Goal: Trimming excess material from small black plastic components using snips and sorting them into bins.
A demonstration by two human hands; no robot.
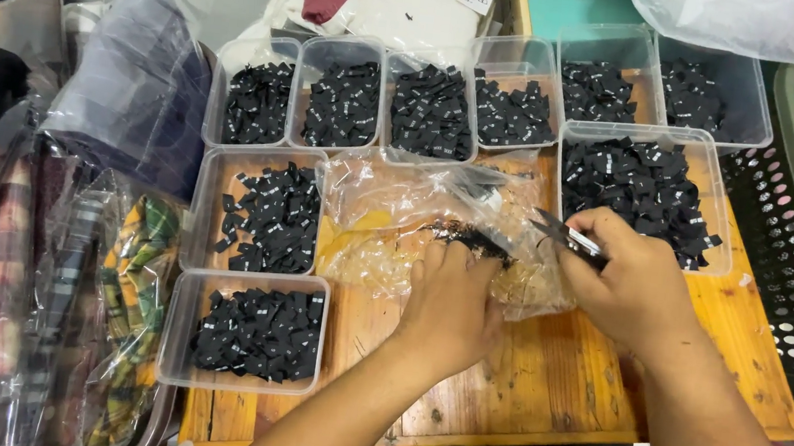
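Right hand point(628, 289) closed on small snips point(563, 237); left hand point(449, 302) pinching black labels point(469, 238) at 12 o'clock. Risk: blades nicking fingertips or clear bag point(389, 203); labels scattering across surface point(538, 376).

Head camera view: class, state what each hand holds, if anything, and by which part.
The right hand holds small snips by the handle end, blades pointing left. The left hand pinches a strip of black labels at its near end.

Clear tubs of black tags point(260, 332) walled the wooden table point(538, 376) from nine o'clock round to two. Crumpled clear bags point(389, 207) filled the centre. Bare wood lay open from four to six o'clock.
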